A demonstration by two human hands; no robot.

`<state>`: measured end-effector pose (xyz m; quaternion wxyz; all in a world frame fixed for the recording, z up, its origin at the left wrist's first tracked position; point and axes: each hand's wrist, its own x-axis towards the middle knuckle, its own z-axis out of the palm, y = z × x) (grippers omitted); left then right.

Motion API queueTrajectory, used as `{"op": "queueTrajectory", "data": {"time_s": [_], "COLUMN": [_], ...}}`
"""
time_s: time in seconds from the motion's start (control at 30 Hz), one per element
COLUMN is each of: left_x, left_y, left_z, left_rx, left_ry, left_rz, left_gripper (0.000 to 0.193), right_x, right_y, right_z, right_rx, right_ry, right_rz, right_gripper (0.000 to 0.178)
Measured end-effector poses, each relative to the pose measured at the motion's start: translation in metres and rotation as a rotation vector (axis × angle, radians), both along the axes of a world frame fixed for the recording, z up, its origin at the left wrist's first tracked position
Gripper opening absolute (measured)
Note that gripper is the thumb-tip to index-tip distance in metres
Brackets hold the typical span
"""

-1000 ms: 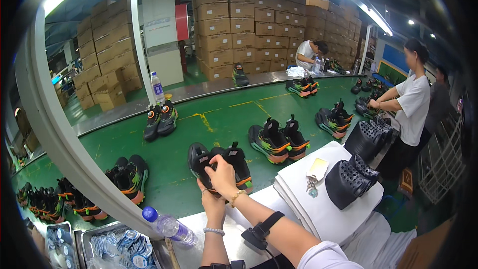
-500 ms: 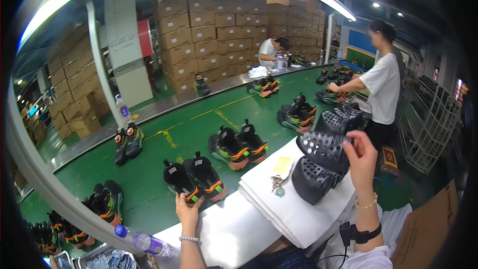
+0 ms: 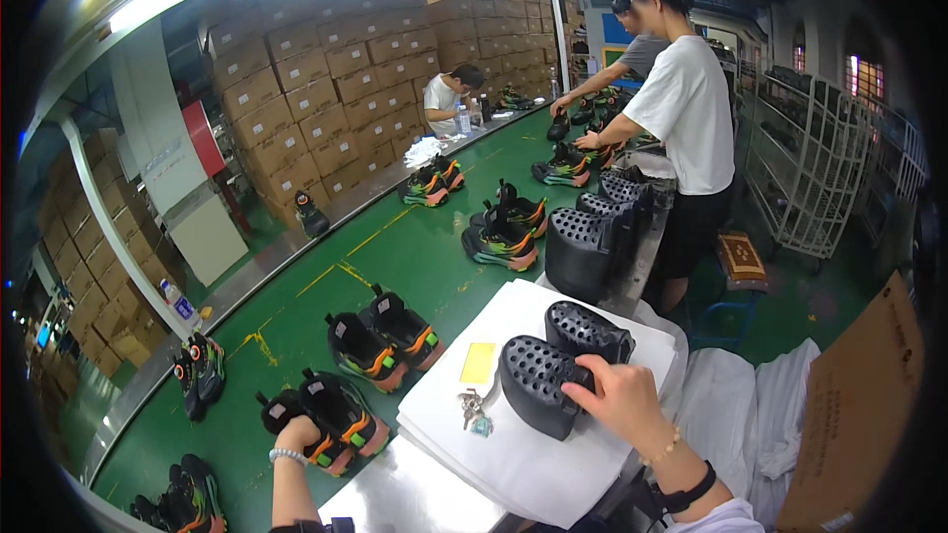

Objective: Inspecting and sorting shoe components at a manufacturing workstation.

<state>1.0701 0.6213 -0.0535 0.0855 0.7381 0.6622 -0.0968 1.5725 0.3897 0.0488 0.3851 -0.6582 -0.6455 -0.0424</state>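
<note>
My left hand (image 3: 296, 432) grips the heel of a black sneaker (image 3: 334, 460) with orange and green trim, its fingers partly hidden behind the collar. The matching sneaker (image 3: 346, 413) stands against it on the right. On a stack of white paper (image 3: 553, 479), my right hand (image 3: 622, 400) is closed on the back of a black clog-shaped piece with round holes (image 3: 538, 375). A second perforated black clog (image 3: 585, 324) sits just behind it. Keys with a blue tag (image 3: 476, 415) and a yellow note (image 3: 478, 362) lie left of the clogs.
More sneaker pairs (image 3: 365, 350) stand along the green conveyor belt (image 3: 296, 336). Several black perforated clogs (image 3: 583, 242) line the belt's near edge. Two people stand at the far right, one in a white shirt (image 3: 691, 114). A cardboard box (image 3: 854, 415) is at my right.
My right hand has lowered the raised clog onto the paper beside the other. My left hand now reaches further over the sneaker's heel. The whole view has turned right.
</note>
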Motion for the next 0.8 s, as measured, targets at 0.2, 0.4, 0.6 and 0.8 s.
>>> {"op": "queueTrajectory", "data": {"time_s": [0.2,0.4,0.6,0.8], "left_x": [-0.07,-0.056,-0.065,-0.063], "left_y": [0.092,0.114,0.097,0.087], "left_z": [-0.078,-0.062,-0.044,-0.026], "left_rx": [-0.004,0.019,0.02,0.03], "left_ry": [-0.202,-0.107,-0.005,0.066], "left_rz": [0.033,0.016,0.053,0.091], "left_gripper": [0.03,0.03,0.031,0.032], "right_x": [0.003,0.015,0.025,0.011], "right_y": [-0.026,-0.061,-0.074,-0.08], "right_z": [-0.017,-0.035,-0.054,-0.039], "right_rx": [0.17,0.122,-0.013,-0.114], "right_ry": [0.141,0.382,0.585,0.682], "right_rz": [0.153,0.221,0.144,0.14], "right_gripper": [0.019,0.011,0.01,0.018]}}
